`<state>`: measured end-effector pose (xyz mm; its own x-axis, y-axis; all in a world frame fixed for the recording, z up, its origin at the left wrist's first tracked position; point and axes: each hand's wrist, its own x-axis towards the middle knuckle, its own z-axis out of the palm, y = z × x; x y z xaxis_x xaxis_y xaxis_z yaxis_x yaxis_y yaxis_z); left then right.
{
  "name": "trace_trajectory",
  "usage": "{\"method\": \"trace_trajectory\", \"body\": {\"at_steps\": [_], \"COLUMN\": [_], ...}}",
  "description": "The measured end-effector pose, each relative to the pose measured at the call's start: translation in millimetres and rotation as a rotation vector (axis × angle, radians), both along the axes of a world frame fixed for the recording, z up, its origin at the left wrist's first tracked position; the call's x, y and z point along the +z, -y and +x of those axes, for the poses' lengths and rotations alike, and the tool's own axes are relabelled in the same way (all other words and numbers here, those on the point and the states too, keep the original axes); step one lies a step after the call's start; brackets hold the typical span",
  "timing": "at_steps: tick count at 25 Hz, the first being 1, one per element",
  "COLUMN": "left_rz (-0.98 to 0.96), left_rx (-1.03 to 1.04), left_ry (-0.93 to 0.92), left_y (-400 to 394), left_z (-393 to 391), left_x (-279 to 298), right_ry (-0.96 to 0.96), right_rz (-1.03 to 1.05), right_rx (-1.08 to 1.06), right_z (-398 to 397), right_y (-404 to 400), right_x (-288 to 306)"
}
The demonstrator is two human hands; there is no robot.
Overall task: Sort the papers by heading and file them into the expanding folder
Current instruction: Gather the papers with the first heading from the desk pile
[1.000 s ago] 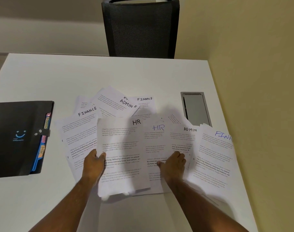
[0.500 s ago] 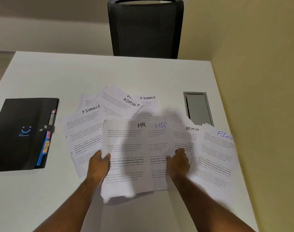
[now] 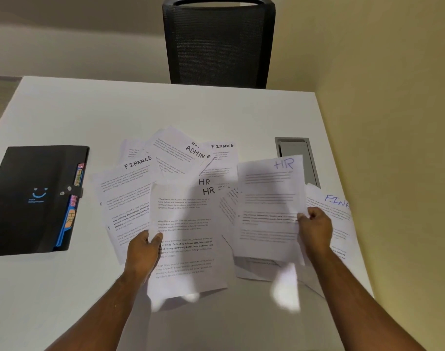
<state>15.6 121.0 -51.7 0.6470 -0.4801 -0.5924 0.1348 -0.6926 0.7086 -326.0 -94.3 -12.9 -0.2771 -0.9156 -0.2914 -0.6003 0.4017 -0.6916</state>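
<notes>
Two hands each pinch a sheet by its edge. The left hand [image 3: 143, 254] has its thumb curled over the left margin of a page headed HR in black [image 3: 191, 239], fingers hidden beneath; a second black HR heading peeks out just above it. The right hand [image 3: 315, 230] closes thumb and fingers on the right edge of a sheet headed HR in blue [image 3: 269, 211], lifted and blurred. Around them the loose papers [image 3: 130, 196] fan across the white table [image 3: 216, 107]: two headed FINANCE, one ADMIN, and a blue FINA page [image 3: 338, 219] behind the right hand. Well to the left lies the black expanding folder [image 3: 31, 198], closed, coloured tabs showing along its right side. A grey cable hatch [image 3: 296, 148] sits behind the blue HR sheet, and a black mesh chair [image 3: 219, 41] stands at the far edge.
</notes>
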Motion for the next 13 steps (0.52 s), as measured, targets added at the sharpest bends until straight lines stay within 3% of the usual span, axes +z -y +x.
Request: {"method": "trace_trajectory", "body": {"at_steps": [5,8,13], "left_rz": [-0.005,-0.005,-0.019], "left_rx": [0.004,-0.025,-0.098], "left_ry": [-0.015,-0.03,-0.036], "left_y": [-7.9,-11.9,-18.3], "left_z": [-0.8,-4.5,-8.0], "left_x": [-2.3,2.0,10.0], "right_ry": [0.245,0.385,0.155], "right_rz": [0.036,0.152,0.237], "right_rx": [-0.184,-0.155,0.19], "right_z": [-29.3,-18.5,26.4], "right_y": [5.5,-18.4,-86.6], "right_x": [2.5,-1.2,-21.6]}}
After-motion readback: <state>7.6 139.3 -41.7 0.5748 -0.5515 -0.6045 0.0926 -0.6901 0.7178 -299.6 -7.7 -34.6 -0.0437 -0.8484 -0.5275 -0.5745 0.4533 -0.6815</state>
